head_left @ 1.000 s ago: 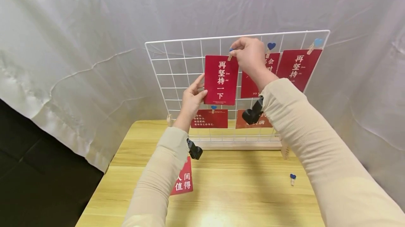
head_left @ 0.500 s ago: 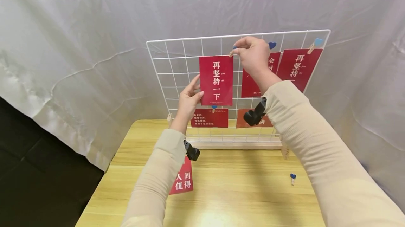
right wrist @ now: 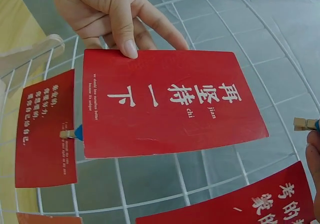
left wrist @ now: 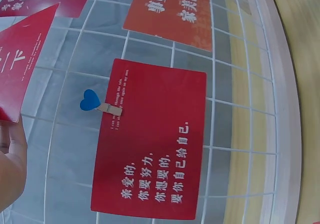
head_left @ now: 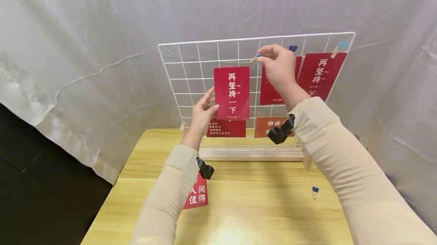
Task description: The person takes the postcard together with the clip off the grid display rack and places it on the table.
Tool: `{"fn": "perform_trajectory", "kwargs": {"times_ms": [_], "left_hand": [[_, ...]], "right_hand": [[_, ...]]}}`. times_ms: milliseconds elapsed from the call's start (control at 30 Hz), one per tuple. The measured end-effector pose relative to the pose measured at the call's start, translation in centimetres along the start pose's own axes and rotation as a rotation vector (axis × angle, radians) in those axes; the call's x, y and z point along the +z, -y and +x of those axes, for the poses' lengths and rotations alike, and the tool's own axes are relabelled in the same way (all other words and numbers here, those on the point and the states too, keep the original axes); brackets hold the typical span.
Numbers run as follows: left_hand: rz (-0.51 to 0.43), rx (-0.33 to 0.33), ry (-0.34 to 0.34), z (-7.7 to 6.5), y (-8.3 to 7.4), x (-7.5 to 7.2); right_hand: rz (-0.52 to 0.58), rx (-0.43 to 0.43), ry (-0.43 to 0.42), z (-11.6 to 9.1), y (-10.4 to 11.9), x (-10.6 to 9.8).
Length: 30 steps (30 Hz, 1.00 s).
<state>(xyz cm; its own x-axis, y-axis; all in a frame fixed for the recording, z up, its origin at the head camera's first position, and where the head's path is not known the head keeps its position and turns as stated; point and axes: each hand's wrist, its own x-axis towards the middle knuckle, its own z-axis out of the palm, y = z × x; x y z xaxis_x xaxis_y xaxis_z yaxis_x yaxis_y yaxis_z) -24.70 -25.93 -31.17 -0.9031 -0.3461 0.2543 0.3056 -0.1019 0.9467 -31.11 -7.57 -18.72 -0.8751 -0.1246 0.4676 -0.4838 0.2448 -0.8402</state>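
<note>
My left hand [head_left: 203, 115] pinches the left edge of a red card [head_left: 232, 93] with white characters, thumb in front and fingers behind. The card is upright before a white wire grid [head_left: 186, 72]. Up and to the right of it, my right hand [head_left: 280, 65] pinches a small wooden clothespin [head_left: 253, 59] with a blue heart; in the right wrist view this clothespin [right wrist: 305, 124] is apart from the card. Below the held card, another red card [left wrist: 150, 144] hangs on the grid by a clothespin [left wrist: 111, 108] with a blue heart.
More cards hang on the grid: a red card [head_left: 322, 74] at the right, one partly behind my right hand, and an orange card [head_left: 268, 127] below. On the wooden table [head_left: 246, 199] lie a red card [head_left: 199, 193], partly under my left sleeve, and a blue-heart clothespin [head_left: 315, 192].
The held card has shifted left, then down. My right hand has moved right and slightly down with the clothespin, which was at the card's top right corner and is now apart from it.
</note>
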Motion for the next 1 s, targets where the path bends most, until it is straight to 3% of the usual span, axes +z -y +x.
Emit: {"fn": "perform_trajectory", "kwargs": {"times_ms": [300,567,600,667,733,800,833,900,967,1000], "left_hand": [[-0.031,-0.018,0.015,-0.9,0.6,-0.1],[-0.004,-0.023,0.034,-2.0,1.6,-0.5],[0.001,-0.026,0.036,-2.2,1.8,-0.5],[-0.003,-0.040,0.035,-2.4,2.1,-0.7],[-0.011,-0.051,0.034,-2.7,2.4,-0.9],[-0.018,-0.058,0.038,-3.0,2.7,-1.1],[-0.025,-0.062,0.039,-3.2,2.8,-1.2],[-0.034,-0.064,0.044,-3.5,3.1,-1.4],[-0.039,-0.063,0.046,-3.8,3.3,-1.6],[-0.042,-0.062,0.046,-4.0,3.4,-1.6]], "right_hand": [[0.128,0.002,0.006,-1.6,-1.1,-0.4],[0.180,0.021,0.012,-3.2,-3.2,-1.1],[0.224,0.022,0.025,-2.7,-5.1,-1.1],[0.235,0.033,0.027,-3.0,-6.2,-1.2],[0.328,0.038,0.042,-1.4,-11.2,-1.1],[0.366,0.041,0.045,-1.4,-13.0,-1.3],[0.331,0.050,0.033,-2.4,-11.7,-1.5],[0.347,0.057,0.038,-3.0,-12.0,-1.8],[0.280,0.060,0.033,-5.7,-8.1,-2.4],[0.264,0.065,0.035,-6.3,-7.6,-2.5]]}}
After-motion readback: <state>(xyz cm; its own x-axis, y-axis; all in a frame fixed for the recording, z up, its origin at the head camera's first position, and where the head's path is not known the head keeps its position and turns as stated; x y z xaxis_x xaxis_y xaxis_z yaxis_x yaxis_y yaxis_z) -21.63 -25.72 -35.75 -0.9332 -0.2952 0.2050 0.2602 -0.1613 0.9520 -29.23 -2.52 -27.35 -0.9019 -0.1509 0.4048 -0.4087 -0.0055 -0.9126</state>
